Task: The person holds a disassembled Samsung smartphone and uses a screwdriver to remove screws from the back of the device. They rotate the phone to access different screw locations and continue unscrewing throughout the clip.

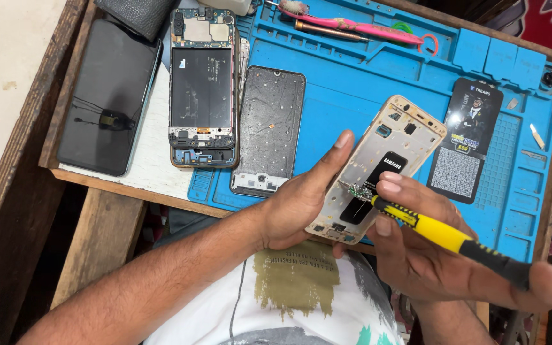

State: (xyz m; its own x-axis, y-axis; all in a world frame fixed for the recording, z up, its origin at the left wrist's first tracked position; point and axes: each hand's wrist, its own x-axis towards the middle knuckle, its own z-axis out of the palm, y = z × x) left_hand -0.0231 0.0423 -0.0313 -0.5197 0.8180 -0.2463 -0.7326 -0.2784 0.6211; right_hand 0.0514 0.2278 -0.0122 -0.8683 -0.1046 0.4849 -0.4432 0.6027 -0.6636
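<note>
My left hand (pixel 301 198) holds an opened gold-framed phone (pixel 396 137) from its left edge, tilted above the blue repair mat (pixel 352 83). The phone's back is off and a black battery (pixel 378 185) shows inside. My right hand (pixel 429 249) grips a yellow and black screwdriver (pixel 448 236). Its tip rests on a small green circuit part (pixel 356 190) near the battery's left side. My right thumb and forefinger pinch the shaft close to the tip.
On the mat lie a bare phone frame (pixel 268 131), an opened phone with its board showing (pixel 202 89), a black card (pixel 467 137), a pink toothbrush (pixel 352 25) and a copper-coloured tool (pixel 327 30). A dark phone screen (pixel 107 96) lies left on the wooden tray (pixel 122 182).
</note>
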